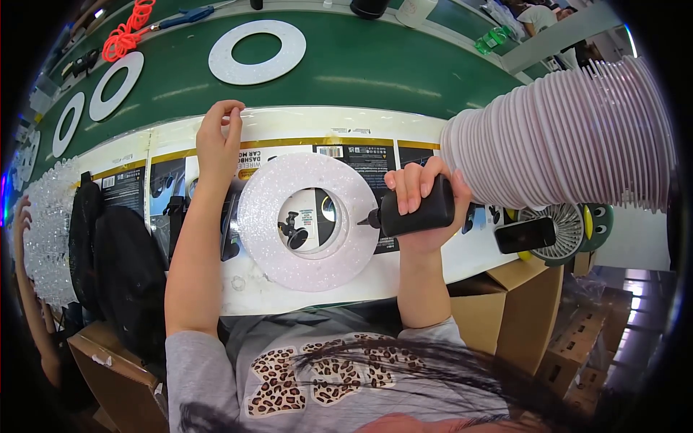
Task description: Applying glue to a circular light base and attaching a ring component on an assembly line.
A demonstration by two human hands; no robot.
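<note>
A black squeeze bottle [417, 207] with a narrow pointed nozzle lies tilted in my right hand [426, 189], my fingers wrapped round it. Its tip points left, over the right side of a white glittery ring [267, 245] with a round hole. A second ring edge shows inside that hole, so more than one ring may be stacked there. My left hand [219, 141] is beyond the ring, at the far edge of the white work surface. Its fingers are curled in with thumb and forefinger close together; whether anything small is between them is hidden.
A long stack of pale rings [556, 137] leans at the right. Separate white rings [258, 52] lie on the green table [346, 65]. A phone [525, 234] rests against a round fan [559, 224]. Black objects [130, 267] and clear plastic pieces [49, 231] sit left, near another person's arm [32, 289].
</note>
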